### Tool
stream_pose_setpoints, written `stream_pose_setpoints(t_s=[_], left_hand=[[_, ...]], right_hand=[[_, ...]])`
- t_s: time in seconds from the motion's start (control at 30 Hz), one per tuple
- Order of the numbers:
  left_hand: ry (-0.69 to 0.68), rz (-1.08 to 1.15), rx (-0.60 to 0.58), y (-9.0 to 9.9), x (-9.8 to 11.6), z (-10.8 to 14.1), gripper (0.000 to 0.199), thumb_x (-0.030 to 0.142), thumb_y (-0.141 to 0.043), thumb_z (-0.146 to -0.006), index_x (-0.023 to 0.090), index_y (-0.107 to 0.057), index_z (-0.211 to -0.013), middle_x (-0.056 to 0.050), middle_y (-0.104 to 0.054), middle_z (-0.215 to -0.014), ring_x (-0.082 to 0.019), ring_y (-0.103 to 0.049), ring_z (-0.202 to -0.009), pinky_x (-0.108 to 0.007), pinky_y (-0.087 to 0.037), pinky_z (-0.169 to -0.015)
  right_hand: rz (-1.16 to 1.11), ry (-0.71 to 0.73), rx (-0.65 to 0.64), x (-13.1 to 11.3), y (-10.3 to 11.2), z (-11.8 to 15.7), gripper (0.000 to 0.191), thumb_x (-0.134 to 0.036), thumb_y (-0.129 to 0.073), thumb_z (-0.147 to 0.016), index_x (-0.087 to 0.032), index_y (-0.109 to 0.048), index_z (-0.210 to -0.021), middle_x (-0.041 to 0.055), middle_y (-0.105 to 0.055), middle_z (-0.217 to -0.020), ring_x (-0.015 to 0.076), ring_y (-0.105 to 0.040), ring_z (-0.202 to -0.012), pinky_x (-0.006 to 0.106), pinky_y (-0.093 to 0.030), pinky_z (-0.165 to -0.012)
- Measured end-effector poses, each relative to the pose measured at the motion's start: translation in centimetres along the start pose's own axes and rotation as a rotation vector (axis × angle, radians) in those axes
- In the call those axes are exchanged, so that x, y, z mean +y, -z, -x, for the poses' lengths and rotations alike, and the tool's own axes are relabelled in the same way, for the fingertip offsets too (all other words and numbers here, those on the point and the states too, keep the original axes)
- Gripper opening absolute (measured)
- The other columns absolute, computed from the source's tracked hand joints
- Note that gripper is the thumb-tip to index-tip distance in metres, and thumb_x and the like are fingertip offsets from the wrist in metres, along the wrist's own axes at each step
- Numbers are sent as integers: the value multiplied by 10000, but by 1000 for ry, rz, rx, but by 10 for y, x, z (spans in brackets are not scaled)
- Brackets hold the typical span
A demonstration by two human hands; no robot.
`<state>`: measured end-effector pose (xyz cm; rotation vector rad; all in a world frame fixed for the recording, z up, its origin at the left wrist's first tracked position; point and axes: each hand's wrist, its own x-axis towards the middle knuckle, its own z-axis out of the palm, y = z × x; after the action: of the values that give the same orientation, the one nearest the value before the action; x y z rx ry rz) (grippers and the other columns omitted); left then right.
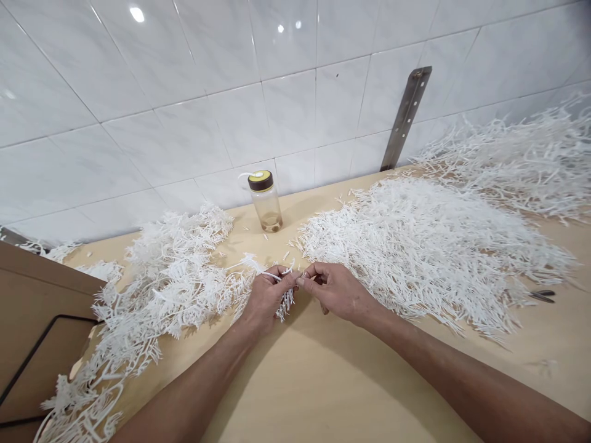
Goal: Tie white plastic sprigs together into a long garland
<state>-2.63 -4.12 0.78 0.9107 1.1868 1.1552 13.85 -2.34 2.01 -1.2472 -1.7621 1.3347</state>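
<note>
My left hand [271, 294] is closed around a white branched strand [287, 301], which looks like thin plastic. Its fine tips stick out above and below the fingers. Thumb and forefinger of my right hand [333, 289] pinch at the strand right beside my left thumb, and the fingertips of both hands nearly meet. What exactly lies between the right fingertips is mostly hidden. Left of my hands spreads a tangled heap of similar white branched strands [184, 271]. To the right lies a broad pile of thin white pieces [429, 240].
A clear bottle [266, 209] with a dark and yellow lid stands behind my hands. A perforated metal bracket [406, 120] leans against the tiled wall [295, 104]. Small dark-handled pliers or cutters [542, 296] lie at the right. A cardboard box [41, 295] stands at the left of the table [323, 381].
</note>
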Motion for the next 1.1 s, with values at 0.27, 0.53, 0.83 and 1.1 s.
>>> stream_pose_setpoints(t_s=[0.27, 0.53, 0.83, 1.1], left_hand=[[15, -6, 1, 3, -3, -3, 388, 465, -845, -647, 153, -638, -748, 32, -562, -571, -81, -455, -486, -218, -310, -477], [72, 67, -26, 7, -1, -7, 364, 402, -857, -634, 142, -606, -688, 13, -569, -560, -93, -490, -499, -223, -351, -492], [17, 77, 62, 4, 0, -7, 381, 402, -857, -629, 157, -569, -677, 39, -534, -536, -84, -467, -469, -215, -342, -466], [33, 95, 22, 6, -3, -6, 382, 427, -859, -651, 147, -604, -702, 27, -558, -563, -87, -494, -484, -221, -374, -488]], right_hand=[[-134, 34, -22, 3, 0, -4, 198, -364, -606, -838, -186, -605, -751, -38, -567, -684, 65, -493, -401, 214, -407, -394], [160, 512, 262, 13, -13, -3, 100, -147, -566, -852, -190, -626, -785, 36, -637, -851, 119, -557, -639, 256, -484, -584], [454, 883, 153, 5, -26, 13, 191, -120, -426, -971, -173, -578, -869, 87, -636, -893, 194, -587, -871, 341, -526, -759], [388, 606, 389, 10, 0, 3, 93, -134, -487, -907, -182, -550, -859, 40, -604, -800, 148, -551, -654, 281, -454, -596]])
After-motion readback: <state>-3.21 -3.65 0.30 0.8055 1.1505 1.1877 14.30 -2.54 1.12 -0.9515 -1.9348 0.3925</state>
